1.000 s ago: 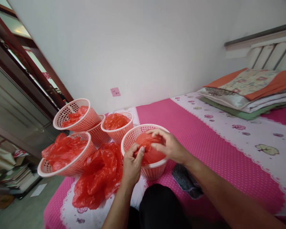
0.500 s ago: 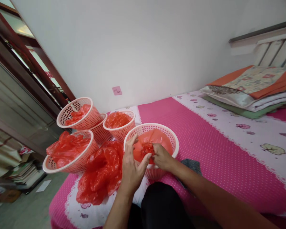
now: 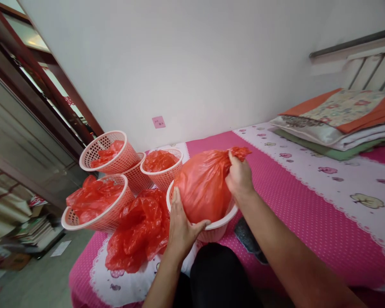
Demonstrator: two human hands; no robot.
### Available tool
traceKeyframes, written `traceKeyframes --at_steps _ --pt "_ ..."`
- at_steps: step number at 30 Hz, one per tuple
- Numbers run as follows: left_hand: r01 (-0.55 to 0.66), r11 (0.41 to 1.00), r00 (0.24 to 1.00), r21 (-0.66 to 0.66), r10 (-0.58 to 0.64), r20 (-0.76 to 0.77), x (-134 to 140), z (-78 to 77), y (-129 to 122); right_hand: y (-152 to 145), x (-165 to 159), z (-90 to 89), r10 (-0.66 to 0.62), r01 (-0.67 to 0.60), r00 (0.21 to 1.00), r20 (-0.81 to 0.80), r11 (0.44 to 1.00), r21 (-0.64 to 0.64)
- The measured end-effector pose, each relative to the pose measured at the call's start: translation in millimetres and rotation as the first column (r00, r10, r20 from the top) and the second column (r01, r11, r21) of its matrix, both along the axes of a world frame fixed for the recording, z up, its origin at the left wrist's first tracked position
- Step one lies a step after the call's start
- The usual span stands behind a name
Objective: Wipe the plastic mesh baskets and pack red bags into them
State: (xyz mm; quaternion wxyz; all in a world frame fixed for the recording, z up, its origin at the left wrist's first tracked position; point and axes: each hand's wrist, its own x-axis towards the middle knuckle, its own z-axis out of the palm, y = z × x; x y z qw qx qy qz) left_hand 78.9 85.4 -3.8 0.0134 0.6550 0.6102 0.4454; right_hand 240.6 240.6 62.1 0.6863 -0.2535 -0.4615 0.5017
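Note:
A bulging red plastic bag [image 3: 202, 184] sits in the near pink plastic basket [image 3: 220, 222], filling it and rising above the rim. My right hand [image 3: 240, 175] is closed round the bag's twisted neck, on the upper right side. My left hand [image 3: 182, 224] lies against the bag's lower left side at the basket rim, thumb spread away from the fingers. What the bag holds is hidden. Just left of this hand, a crumpled heap of red plastic bags [image 3: 139, 233] lies on the bed.
Several more pink baskets stand at left, among them a tilted one [image 3: 115, 211] with red bags, an upper one [image 3: 128, 154] and a smaller one [image 3: 163, 175]. A grey cloth item [image 3: 248, 237] lies by my right forearm. Folded bedding [image 3: 336, 117] is stacked at far right.
My right hand has pulled the bag's gathered neck up and to the right, so the bag now bulges above the basket. My left hand has moved slightly down, against the bag and rim.

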Motion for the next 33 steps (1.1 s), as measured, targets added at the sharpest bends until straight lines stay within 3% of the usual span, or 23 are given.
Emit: traceKeyframes --at_steps 6,10,14,17,20,23,25,29,33 --pt "0.008 0.999 0.995 0.043 -0.012 0.096 0.3 9.5 -4.5 -16.5 -3.3 4.8 0.191 -0.211 0.932 0.307 0.977 0.033" --pt "0.049 0.996 0.996 0.077 -0.054 0.067 2.5 34.1 6.0 -34.3 0.5 15.5 0.284 -0.344 0.873 0.396 0.935 0.088" --pt "0.128 0.989 0.99 0.068 -0.131 0.053 9.8 58.5 38.2 -37.8 -1.3 33.4 0.358 -0.482 0.798 0.484 0.861 0.159" --pt "0.215 0.976 0.957 0.029 -0.217 0.194 14.4 66.8 68.5 -30.5 -1.8 45.1 0.283 -0.481 0.797 0.534 0.832 0.277" --pt "0.275 0.961 0.902 0.033 -0.27 0.337 11.8 69.3 91.3 -17.8 8.2 48.1 0.15 -0.365 0.823 0.548 0.879 0.306" --pt "0.29 0.957 0.883 0.029 -0.279 0.376 0.2 73.0 95.8 -3.8 28.8 35.1 0.041 -0.209 0.806 0.59 0.953 0.219" --pt "0.291 0.957 0.889 -0.006 -0.268 0.372 -10.9 76.4 86.9 4.1 44.1 18.4 -0.024 -0.129 0.775 0.631 0.972 0.195" --pt "0.244 0.959 0.928 -0.144 -0.188 0.322 -31.2 76.1 50.7 14.7 69.8 -17.7 -0.034 -0.141 0.694 0.719 0.973 0.182" --pt "0.216 0.945 0.968 -0.245 -0.174 0.18 -33.0 59.2 19.0 27.2 88.1 -40.2 -0.011 -0.147 0.65 0.76 0.979 0.14"
